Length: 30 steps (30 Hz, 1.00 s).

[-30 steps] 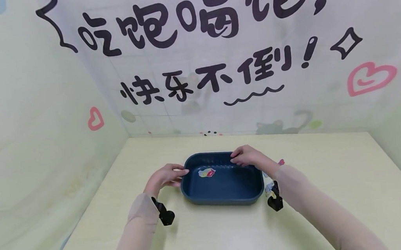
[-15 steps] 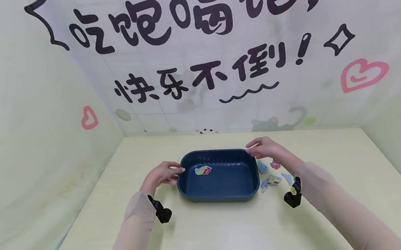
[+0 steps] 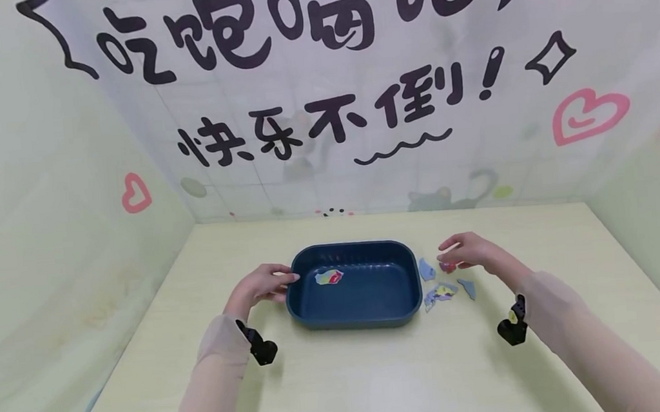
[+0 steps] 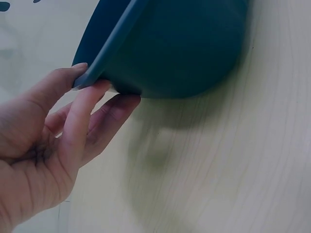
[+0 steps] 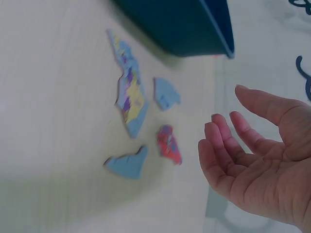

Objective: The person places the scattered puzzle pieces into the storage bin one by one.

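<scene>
My left hand (image 3: 259,283) pinches the left rim of a dark blue rectangular tray (image 3: 355,324). In the left wrist view its thumb lies over the rim (image 4: 114,43) and the other fingers are under it. A colourful flat puzzle piece (image 3: 329,277) lies inside the tray at the left. My right hand (image 3: 473,251) hovers right of the tray, fingers loosely bent and holding nothing. Below it on the table lie a red puzzle piece (image 5: 168,144), two light blue pieces, one nearer the tray (image 5: 165,93), and a long blue, yellow and purple shape (image 5: 130,92), perhaps several pieces together.
The pale wooden table (image 3: 344,386) meets a printed cloth backdrop (image 3: 282,190) with black lettering behind the tray. Cloth also hangs at the left (image 3: 77,252) and right sides. A black camera (image 3: 262,350) sits on each wrist.
My right hand has left the tray's far rim and moved right, over the loose pieces, which have come into view. The left hand still grips the tray.
</scene>
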Each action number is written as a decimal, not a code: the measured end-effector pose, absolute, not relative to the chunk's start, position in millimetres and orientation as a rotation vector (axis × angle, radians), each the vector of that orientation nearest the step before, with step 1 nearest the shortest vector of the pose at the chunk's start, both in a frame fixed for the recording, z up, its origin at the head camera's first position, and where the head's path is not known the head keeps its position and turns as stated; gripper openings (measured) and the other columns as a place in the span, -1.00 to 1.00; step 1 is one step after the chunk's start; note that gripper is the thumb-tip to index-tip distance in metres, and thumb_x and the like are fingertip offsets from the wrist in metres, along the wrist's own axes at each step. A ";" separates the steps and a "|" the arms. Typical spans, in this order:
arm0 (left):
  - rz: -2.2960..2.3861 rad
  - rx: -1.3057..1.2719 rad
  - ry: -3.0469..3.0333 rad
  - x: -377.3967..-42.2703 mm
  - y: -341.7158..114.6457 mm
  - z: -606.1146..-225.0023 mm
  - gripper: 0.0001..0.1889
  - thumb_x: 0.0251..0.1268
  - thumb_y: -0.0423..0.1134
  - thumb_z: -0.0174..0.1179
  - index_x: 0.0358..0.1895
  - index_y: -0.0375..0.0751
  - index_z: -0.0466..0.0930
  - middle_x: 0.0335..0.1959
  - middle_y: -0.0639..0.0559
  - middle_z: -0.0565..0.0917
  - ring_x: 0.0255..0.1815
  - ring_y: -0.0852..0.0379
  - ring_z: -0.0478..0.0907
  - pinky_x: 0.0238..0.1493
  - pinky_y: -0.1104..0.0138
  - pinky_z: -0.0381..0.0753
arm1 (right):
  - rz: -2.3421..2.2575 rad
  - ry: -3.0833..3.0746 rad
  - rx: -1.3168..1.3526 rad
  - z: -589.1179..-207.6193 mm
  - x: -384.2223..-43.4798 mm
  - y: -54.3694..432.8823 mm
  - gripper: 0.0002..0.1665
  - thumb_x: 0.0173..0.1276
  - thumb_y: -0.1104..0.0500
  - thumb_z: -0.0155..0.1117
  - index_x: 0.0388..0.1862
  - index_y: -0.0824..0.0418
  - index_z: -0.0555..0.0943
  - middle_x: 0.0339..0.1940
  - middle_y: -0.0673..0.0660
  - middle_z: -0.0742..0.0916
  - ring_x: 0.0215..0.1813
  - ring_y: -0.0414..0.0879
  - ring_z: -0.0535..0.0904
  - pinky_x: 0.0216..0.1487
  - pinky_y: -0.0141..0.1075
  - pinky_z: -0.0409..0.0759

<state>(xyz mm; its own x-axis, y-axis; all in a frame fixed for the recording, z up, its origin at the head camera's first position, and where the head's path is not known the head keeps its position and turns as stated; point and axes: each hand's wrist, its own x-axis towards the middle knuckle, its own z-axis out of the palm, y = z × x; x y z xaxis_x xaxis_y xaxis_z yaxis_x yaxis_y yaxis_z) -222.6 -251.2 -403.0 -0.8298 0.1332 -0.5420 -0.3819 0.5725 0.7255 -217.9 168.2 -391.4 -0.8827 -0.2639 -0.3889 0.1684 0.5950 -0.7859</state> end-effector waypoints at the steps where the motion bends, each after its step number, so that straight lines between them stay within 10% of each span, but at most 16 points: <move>1: 1.221 -0.197 2.252 -222.9 -251.3 -403.0 -0.39 0.28 -0.10 0.11 0.29 -0.35 0.19 0.04 -0.32 0.55 -0.48 0.27 0.61 -0.40 0.43 0.62 | -1.224 2.351 -0.070 -393.8 -217.3 171.0 -0.46 0.30 0.14 0.16 0.13 0.48 0.34 -0.18 0.28 0.71 -0.17 -0.04 0.64 -0.01 -0.13 0.55; 19: 1.205 -0.247 2.238 -223.7 -251.2 -403.2 -0.38 0.26 -0.06 0.12 0.29 -0.31 0.21 0.00 -0.23 0.59 -0.50 0.28 0.59 -0.40 0.46 0.60 | -1.032 2.444 0.063 -426.8 -197.2 195.6 -0.58 0.12 0.33 0.27 -0.07 0.50 0.42 -0.46 0.08 0.52 -0.53 -0.22 0.35 -0.47 -0.40 0.43; 30: 1.207 -0.244 2.240 -222.1 -251.2 -401.9 -0.39 0.27 -0.06 0.11 0.29 -0.31 0.21 0.00 -0.25 0.59 -0.50 0.29 0.60 -0.40 0.45 0.60 | -0.862 2.685 -0.039 -437.3 -188.5 187.2 -0.66 -0.01 0.35 0.34 -0.26 0.50 0.47 -0.30 0.33 0.59 -0.30 0.04 0.49 -0.21 -0.17 0.50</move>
<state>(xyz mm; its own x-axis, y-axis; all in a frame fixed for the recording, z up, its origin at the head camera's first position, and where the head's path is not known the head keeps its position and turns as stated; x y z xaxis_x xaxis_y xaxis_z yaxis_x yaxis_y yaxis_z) -222.1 -251.2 -401.9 -0.8167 0.1078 -0.5670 -0.4143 0.5743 0.7060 -188.5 187.2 -437.3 -0.9484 -0.1223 -0.2924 0.0708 0.8176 -0.5715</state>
